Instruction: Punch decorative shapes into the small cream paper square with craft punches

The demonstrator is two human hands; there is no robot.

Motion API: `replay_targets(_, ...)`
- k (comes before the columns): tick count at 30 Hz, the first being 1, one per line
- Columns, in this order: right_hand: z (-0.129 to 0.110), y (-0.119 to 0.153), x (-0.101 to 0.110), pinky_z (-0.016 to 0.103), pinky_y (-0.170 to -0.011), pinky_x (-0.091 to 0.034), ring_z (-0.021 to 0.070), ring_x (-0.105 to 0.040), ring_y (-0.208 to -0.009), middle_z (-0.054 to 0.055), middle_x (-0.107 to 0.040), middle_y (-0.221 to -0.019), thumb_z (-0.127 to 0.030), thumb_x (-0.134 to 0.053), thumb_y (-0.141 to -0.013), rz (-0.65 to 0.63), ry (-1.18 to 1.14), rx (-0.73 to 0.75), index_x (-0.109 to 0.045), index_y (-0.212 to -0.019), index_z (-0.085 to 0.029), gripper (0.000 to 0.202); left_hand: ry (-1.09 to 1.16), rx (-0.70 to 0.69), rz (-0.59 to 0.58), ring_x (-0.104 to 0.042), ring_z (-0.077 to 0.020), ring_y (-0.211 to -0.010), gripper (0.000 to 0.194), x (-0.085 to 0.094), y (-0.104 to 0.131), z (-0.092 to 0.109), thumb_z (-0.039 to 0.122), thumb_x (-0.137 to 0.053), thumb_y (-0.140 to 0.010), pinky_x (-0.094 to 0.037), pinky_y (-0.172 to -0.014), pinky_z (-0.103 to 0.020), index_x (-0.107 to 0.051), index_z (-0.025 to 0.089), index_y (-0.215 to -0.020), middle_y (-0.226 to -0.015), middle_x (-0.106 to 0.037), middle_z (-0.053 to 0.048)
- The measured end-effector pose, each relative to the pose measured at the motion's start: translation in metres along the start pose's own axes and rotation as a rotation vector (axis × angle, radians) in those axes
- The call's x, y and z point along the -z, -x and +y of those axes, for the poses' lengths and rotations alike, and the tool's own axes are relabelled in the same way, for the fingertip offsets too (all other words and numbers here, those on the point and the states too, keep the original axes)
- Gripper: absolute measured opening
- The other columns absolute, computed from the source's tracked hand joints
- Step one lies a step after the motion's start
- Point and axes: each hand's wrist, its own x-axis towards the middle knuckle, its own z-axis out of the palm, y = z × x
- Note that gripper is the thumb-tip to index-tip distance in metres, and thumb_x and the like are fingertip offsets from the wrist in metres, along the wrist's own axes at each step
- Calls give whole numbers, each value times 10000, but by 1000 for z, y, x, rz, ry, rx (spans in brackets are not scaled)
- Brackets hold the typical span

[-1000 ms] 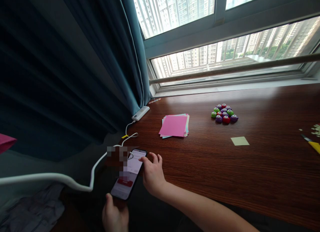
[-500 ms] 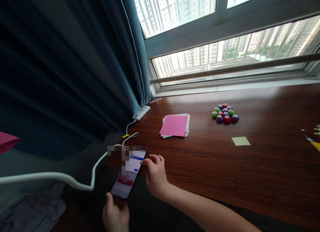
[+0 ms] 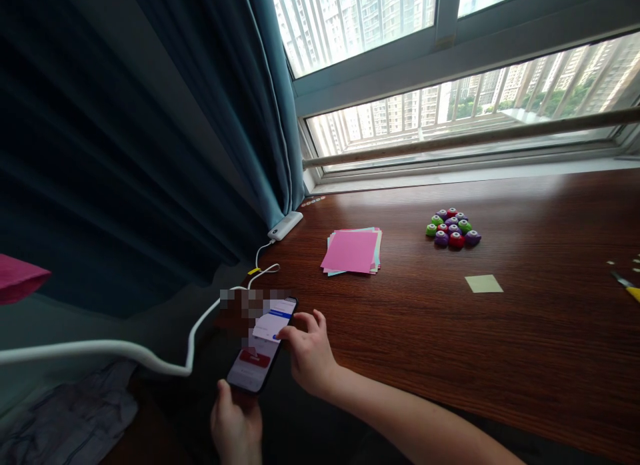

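A smartphone (image 3: 265, 358) with a lit screen is held at the table's near left edge. My left hand (image 3: 236, 418) grips its lower end, thumb along the side. Over the screen's right side reaches my right hand (image 3: 310, 351), its index finger at a blue button and the other fingers loosely curled and apart; it holds nothing. Part of the phone's left side is covered by a pixelated patch. Beyond the phone lies a stack of coloured paper squares (image 3: 350, 251), pink on top.
A white power strip (image 3: 286, 226) with a cable (image 3: 150, 361) sits by the blue curtain (image 3: 210, 118). Farther right on the brown table (image 3: 400, 325) are a cluster of colourful small caps (image 3: 453, 228), a pale yellow note (image 3: 484, 283) and a yellow-handled cutter (image 3: 631, 290).
My right index finger has moved left and down onto the blue button on the phone screen. The whole view has shifted slightly.
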Motion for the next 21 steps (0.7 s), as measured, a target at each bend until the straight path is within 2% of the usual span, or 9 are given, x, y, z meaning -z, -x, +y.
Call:
replay_targets(5, 0, 0, 0, 448, -1013, -111, 216, -380, -1138, -14, -647, -933, -75, -456, -691, -27, 26, 7, -502, -1050, -239, 397, -2, -1, -16, -521, -133, -618, 179, 0, 1, 0, 247, -442, -857, -430, -592, -264, -582, 135, -871, -686, -547, -7)
replay_targets(10, 1, 0, 0, 446, -1012, -133, 213, -387, -1128, -17, -645, -930, -62, -461, -684, 6, -8, 1, -505, -1057, -235, 415, 24, 11, -6, -536, -127, -638, 189, -2, 2, 1, 244, -441, -869, -442, -575, -247, -580, 128, -814, -696, -552, -14)
replay_targets(13, 1, 0, 4, 427, -1006, -173, 203, -398, -1116, -15, -638, -942, -37, -442, -686, 43, -57, 15, -517, -1058, -234, 427, 27, -8, 9, -549, -129, -657, 173, -2, 2, 1, 247, -464, -862, -450, -555, -235, -576, 125, -813, -722, -562, -19)
replay_targets(15, -1, 4, 6, 382, -980, -243, 188, -423, -1089, -4, -628, -967, -21, -430, -678, 42, -100, 60, -527, -1051, -224, 436, 25, -11, 15, -552, -131, -656, 169, -1, 1, 1, 239, -463, -862, -451, -534, -228, -573, 123, -809, -727, -563, -23)
replay_targets(18, -1, 28, 2, 303, -896, -347, 166, -479, -1022, 17, -616, -988, -20, -422, -642, -20, -170, 134, -542, -1026, -211, 445, 38, -19, 11, -548, -128, -647, 173, 1, -8, 2, 211, -439, -867, -446, -507, -219, -567, 119, -795, -730, -557, -26)
replay_targets(21, 7, 76, -21, 267, -839, -396, 155, -541, -930, -5, -635, -927, -57, -455, -620, -169, -223, 152, -559, -992, -224, 421, 46, -49, 14, -539, -125, -633, 146, 3, -25, 4, 193, -451, -851, -451, -501, -222, -563, 118, -795, -721, -543, -19)
